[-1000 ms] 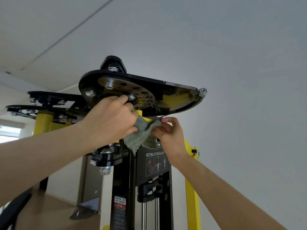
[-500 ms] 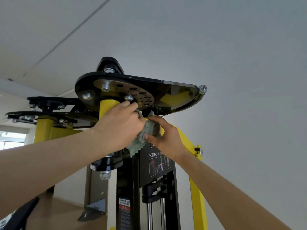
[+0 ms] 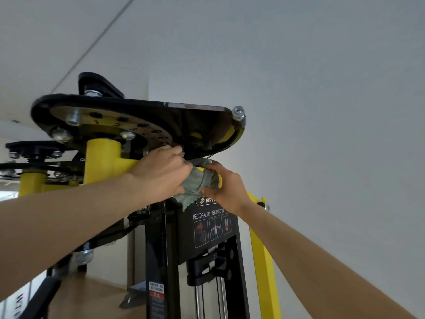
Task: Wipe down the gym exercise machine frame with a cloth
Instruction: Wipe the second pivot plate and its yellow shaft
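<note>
Both left hand and right hand grip the cloth wrapped round the slanting yellow bar.

A plain white wall fills the right side. A thin dark seam crosses the pale ceiling. Daylight glows through a window at far left.

A pale ceiling meets a plain grey wall.
</note>
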The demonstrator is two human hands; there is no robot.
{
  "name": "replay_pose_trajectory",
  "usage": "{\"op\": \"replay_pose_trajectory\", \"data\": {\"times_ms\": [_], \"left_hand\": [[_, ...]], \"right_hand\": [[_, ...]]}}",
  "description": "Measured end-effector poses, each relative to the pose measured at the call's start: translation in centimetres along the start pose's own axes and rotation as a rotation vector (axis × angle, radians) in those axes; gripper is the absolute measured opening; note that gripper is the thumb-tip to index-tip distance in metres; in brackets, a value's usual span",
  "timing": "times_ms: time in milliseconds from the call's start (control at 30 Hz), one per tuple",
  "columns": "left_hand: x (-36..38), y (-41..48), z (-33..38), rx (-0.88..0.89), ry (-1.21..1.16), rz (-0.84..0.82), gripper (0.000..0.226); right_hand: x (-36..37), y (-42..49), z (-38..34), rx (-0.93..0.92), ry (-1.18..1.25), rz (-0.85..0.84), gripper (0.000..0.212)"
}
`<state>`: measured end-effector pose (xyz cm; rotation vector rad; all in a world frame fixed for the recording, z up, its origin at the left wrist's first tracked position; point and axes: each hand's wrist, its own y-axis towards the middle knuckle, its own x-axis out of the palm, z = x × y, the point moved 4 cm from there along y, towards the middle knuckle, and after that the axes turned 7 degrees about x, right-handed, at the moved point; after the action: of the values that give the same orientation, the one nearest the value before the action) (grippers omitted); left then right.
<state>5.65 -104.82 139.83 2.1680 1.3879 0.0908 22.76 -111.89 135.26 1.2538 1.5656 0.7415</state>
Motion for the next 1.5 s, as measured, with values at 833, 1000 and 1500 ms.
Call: {"op": "replay_pose_trajectory", "data": {"times_ms": [833,1000,1500], "left_hand": [[4.5,12.0,6.1,-0.058,0.072,-0.086,0.031],[5.0,14.6,7.4,0.059,0.1,-0.102,0.035],[8.6,19.8,13.5,0.189,0.101,-0.086,0.03]], "right_hand": [[-0.7,2.3,14.0,0.111,-0.039,0.018,0.055],[-0.8,2.6,16.5,0.144,-0.1,0.0,0.061],[-1.3,0.4,23.6,0.132,-0.277,-0.027,0.027]]}}
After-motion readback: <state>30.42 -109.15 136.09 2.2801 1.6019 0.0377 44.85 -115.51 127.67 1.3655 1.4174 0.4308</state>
